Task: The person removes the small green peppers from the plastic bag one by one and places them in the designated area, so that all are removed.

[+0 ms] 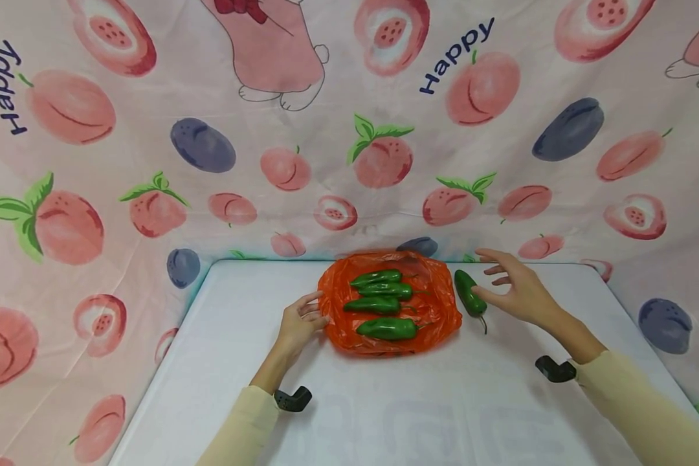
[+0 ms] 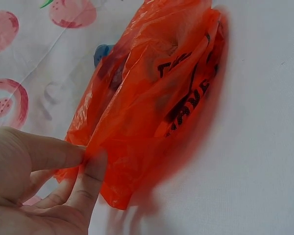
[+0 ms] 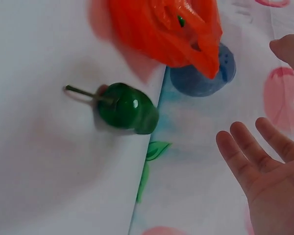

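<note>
A crinkled red plastic bag (image 1: 443, 320) lies spread on the white table, and several green chili peppers (image 1: 378, 305) rest on it in a rough column, stems to the right. My left hand (image 1: 299, 323) pinches the bag's left edge between thumb and fingers; the left wrist view shows the thin plastic (image 2: 122, 161) caught there. One more green chili pepper (image 1: 468, 292) lies on the table just right of the bag, its stem pointing toward me. Beside that pepper hovers my right hand (image 1: 518, 294), fingers spread, and the right wrist view shows it apart from the pepper (image 3: 125, 107).
Behind the white table (image 1: 419, 401) hangs a fruit-print cloth (image 1: 303, 213), close to the bag's far side. Black devices sit on both wrists, the left one (image 1: 293, 399) and the right one (image 1: 555, 369).
</note>
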{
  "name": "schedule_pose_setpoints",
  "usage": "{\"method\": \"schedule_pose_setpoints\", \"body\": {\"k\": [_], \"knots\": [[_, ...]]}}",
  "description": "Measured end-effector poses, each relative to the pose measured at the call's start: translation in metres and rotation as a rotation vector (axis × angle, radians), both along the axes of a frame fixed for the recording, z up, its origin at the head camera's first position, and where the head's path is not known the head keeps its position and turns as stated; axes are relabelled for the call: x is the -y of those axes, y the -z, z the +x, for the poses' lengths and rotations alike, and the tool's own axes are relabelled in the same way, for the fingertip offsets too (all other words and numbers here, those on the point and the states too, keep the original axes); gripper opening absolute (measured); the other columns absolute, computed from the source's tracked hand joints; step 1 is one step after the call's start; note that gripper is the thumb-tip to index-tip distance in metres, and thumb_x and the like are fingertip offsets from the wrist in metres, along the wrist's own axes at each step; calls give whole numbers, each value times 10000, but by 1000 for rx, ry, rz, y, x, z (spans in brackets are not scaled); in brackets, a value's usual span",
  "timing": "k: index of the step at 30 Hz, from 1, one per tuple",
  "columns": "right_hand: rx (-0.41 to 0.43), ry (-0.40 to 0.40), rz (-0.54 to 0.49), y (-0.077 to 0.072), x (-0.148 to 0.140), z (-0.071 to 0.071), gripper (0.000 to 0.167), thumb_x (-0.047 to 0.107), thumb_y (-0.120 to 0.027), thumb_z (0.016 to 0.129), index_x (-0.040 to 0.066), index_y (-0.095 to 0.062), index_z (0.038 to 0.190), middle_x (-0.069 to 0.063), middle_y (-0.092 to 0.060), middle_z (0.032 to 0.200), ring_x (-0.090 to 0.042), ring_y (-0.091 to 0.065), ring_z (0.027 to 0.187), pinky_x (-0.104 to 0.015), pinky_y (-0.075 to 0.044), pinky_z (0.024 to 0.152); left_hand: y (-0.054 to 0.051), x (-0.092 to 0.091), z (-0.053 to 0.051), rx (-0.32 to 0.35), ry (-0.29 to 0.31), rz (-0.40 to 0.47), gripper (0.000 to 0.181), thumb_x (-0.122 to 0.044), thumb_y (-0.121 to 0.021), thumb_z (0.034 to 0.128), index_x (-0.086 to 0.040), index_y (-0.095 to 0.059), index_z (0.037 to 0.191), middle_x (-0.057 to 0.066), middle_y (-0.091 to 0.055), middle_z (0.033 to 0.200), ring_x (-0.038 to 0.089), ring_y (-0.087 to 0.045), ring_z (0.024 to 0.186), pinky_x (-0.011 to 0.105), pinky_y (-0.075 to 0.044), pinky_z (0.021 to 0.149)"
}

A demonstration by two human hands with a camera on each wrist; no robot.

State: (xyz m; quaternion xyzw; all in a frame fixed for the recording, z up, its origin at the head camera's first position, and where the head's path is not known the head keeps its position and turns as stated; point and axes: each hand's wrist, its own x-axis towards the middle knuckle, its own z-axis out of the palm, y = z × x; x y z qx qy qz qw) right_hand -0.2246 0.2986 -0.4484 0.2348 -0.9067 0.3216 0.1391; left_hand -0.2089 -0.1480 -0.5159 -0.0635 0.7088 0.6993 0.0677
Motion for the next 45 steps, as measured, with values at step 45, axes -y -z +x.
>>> {"method": "schedule_pose_setpoints", "body": {"k": [45], "knots": [[251,-397,122,-15,104,-26,679,241,-847,864,180,-521,1456,-51,-642,1290,-318,-607,1193,-550,-532,970,-3,-1,-1,1,13,-10,629,135,-724,869,-55,-569,1449,241,-627,1236,244,-708,996,343,-610,805]]}}
